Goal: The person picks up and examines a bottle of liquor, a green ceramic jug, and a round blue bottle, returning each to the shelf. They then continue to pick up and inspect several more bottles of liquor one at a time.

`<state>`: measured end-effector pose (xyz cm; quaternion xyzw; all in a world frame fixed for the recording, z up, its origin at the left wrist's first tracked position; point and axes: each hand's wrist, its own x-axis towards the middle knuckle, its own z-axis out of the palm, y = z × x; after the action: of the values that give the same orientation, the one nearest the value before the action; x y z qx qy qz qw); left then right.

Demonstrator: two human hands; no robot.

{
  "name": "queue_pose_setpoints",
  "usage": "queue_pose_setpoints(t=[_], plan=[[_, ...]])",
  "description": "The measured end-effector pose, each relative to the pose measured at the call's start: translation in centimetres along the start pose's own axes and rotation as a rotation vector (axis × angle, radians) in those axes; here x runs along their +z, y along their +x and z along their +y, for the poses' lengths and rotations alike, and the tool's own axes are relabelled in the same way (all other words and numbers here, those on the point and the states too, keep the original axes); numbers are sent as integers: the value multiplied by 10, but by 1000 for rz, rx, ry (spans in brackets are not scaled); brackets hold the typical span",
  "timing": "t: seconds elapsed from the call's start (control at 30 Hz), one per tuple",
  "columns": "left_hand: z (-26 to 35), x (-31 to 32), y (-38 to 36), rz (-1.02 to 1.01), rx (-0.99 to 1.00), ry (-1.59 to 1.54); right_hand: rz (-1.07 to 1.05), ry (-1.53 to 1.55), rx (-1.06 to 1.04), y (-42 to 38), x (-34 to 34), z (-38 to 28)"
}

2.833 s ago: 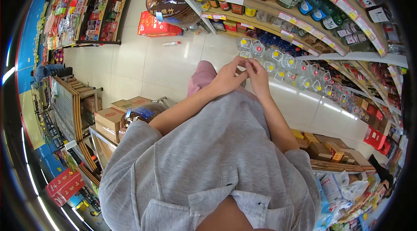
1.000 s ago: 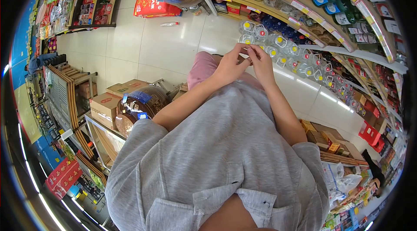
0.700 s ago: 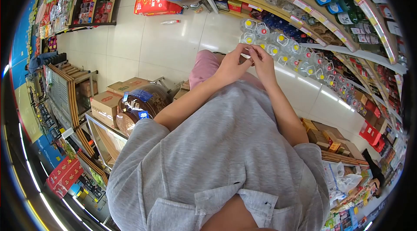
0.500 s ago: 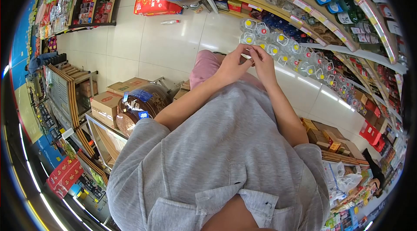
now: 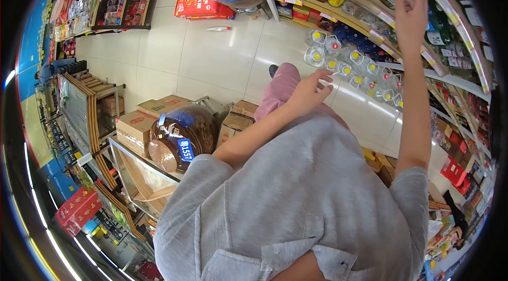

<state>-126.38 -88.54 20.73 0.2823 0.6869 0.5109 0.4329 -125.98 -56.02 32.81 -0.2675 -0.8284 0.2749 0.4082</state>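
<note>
Price-tag strip along the shelf edge, right hand raised against it, fingers spread and loose, clamped on nothing visible. Left hand lower, in front of the chest, fingers apart, empty as far as can be seen. Clear yellow-capped bottles on the floor below. Brown ceramic jar at left, beside cardboard boxes.
</note>
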Motion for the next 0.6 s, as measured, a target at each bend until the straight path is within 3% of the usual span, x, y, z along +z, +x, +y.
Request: queue_pose_setpoints(t=[0.07, 0.27, 0.6], plan=[[3, 0, -5, 1, -26, -37, 21, 74, 15, 18, 5, 0], [-8, 4, -6, 8, -56, -94, 77, -137, 24, 16, 12, -2], [-16, 2, 5, 11, -69, -115, 31, -48, 157, 20, 6, -13]])
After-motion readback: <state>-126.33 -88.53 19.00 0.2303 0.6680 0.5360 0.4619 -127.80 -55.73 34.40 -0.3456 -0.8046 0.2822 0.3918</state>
